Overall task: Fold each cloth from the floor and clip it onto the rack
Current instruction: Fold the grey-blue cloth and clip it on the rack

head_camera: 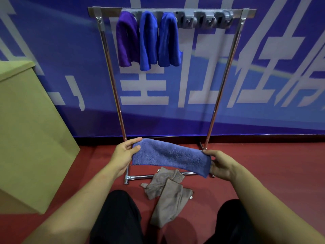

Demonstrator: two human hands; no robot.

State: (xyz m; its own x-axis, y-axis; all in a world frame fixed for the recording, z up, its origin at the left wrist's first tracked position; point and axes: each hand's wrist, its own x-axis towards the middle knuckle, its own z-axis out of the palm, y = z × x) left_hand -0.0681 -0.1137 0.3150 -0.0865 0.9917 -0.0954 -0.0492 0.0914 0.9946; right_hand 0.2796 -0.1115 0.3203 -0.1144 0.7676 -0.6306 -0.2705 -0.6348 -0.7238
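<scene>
A light blue cloth is stretched between my hands above the red floor, folded into a long strip. My left hand pinches its left end and my right hand grips its right end. Under it, a grey-brown cloth lies crumpled on the floor between my knees. The metal rack stands in front of me against the wall. From grey clips on its top bar hang a purple cloth and two blue cloths. Several clips to their right hold nothing.
A tan cardboard box stands on the floor at the left. A blue banner with large white characters covers the wall behind the rack. The rack's base bar lies on the floor near my left hand.
</scene>
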